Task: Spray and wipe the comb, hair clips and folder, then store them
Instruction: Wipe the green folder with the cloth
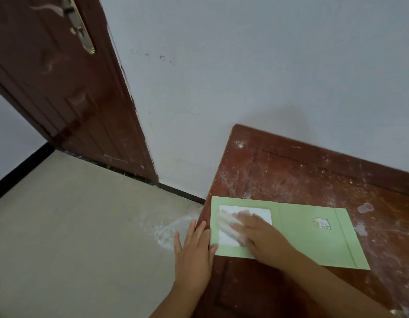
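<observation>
- Folder (297, 232), green, lies flat on the table (290, 171), its left edge at the table's left end.
- Left hand (194, 251): fingers straight and close together, thumb touching the folder's near left corner.
- Right hand (256, 235): fingers blurred over a whitish cloth (226, 222) on the folder's white label (260, 213); grip unclear.

Right hand (256, 235) presses blurred cloth (226, 223) on green folder (313, 239); left hand (194, 251) steadies edge.

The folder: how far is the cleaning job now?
In hand: the right hand wipes the green folder with a blurred pale cloth, the left hand flat at its edge. No comb or clips show, so their progress cannot be judged. Storing the folder remains.
</observation>
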Demonstrator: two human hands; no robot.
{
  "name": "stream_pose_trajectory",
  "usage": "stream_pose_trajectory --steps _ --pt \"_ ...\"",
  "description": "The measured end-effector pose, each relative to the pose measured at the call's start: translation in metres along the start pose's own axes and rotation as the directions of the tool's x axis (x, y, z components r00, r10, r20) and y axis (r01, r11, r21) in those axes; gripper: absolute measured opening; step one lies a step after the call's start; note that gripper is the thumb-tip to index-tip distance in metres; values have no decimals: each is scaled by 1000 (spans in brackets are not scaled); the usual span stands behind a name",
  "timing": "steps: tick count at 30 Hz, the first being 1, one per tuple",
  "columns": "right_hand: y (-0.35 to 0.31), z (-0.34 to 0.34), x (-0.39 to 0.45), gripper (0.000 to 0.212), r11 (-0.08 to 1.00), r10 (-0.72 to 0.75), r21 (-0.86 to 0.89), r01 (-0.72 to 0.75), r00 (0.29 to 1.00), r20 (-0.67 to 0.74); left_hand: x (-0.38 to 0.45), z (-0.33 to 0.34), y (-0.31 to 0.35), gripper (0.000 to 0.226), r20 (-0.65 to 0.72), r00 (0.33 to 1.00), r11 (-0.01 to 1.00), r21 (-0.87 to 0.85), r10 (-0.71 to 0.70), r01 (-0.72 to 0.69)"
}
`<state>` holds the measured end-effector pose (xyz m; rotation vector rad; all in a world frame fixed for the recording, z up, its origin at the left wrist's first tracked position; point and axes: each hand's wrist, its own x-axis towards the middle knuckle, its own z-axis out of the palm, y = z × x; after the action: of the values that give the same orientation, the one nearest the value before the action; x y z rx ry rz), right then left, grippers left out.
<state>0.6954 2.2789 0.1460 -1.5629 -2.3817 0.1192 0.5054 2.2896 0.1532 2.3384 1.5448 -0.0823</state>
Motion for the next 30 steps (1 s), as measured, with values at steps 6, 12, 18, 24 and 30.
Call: stream_pose_trajectory --steps 6,12,18,24,30 --pt "-32 23 10 32 994 30 101 -28 999 -17 -3 5 1 33 -81 997 999 -43 -11 7" --pt "-10 -11 -37 38 994 -93 72 86 990 105 -8 4 -9 50 -4 1000 999 -35 -27 26" --pt "16 3 6 49 947 306 112 -300 951 -40 -5 9 -10 40 -88 992 996 17 90 -89" --pt "-23 20 28 37 973 182 156 -172 982 -49 -7 11 -5 46 -227 974 999 -19 21 -26" --pt "-39 18 -6 43 991 120 61 -121 993 20 -3 11 -17 40 -311 942 981 -108 122 -163"
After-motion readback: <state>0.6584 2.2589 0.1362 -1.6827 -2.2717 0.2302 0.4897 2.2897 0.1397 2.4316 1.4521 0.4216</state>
